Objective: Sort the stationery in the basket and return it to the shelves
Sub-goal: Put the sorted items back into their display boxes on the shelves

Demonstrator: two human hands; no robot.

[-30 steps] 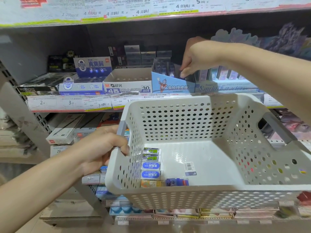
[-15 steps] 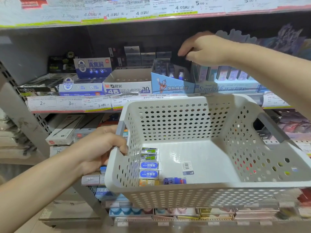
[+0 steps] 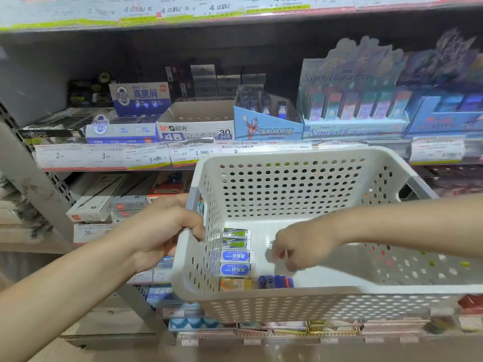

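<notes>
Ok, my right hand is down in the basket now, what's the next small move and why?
Probably close the right hand on one eraser, likely the loose purple one nearest it. The fingers look empty, though blurred, erasers lie along the basket's left wall, and the left hand already steadies the basket by its rim.

White perforated basket filled the lower right of frame, tilted toward camera. Along its left wall lay a row of erasers: two green-labelled, two blue-labelled, one orange; beside that, a blurred blue-red one, possibly another eraser.
</notes>
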